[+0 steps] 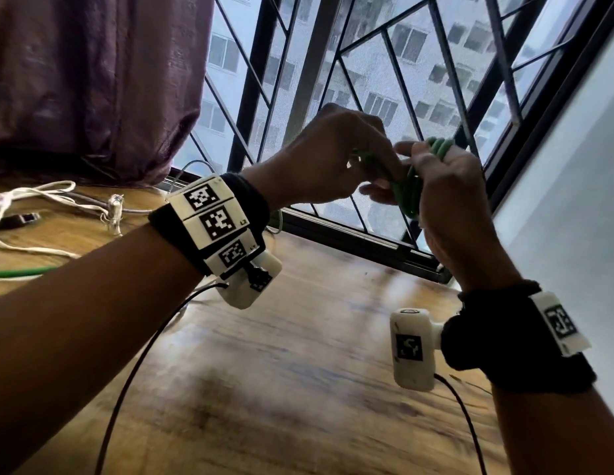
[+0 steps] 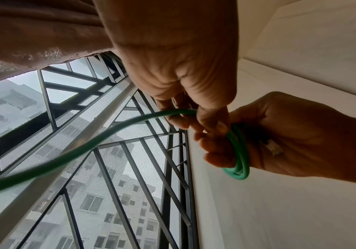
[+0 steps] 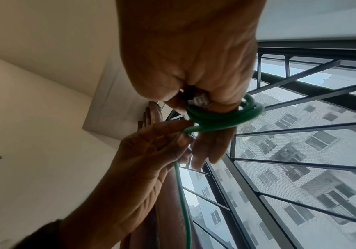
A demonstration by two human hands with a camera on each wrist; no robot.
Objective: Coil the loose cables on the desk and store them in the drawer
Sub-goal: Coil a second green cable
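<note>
White cables [image 1: 41, 197] lie far left on the counter [image 1: 298, 354], the left hand [image 1: 319, 159] pinches the green cable [image 1: 406, 190] raised before the window [image 1: 384, 80], and the right hand [image 1: 446, 186] has fingers [image 3: 209, 148] looped by its coils.

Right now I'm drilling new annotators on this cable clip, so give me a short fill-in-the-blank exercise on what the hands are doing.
1. The thin cable being coiled is ____ in colour.
2. Its loops are wound around the fingers of the ____ hand.
3. The left hand pinches the cable's ____ strand.
4. White cords lie on the wooden ____.

Missing words: green; right; loose; desk
</note>
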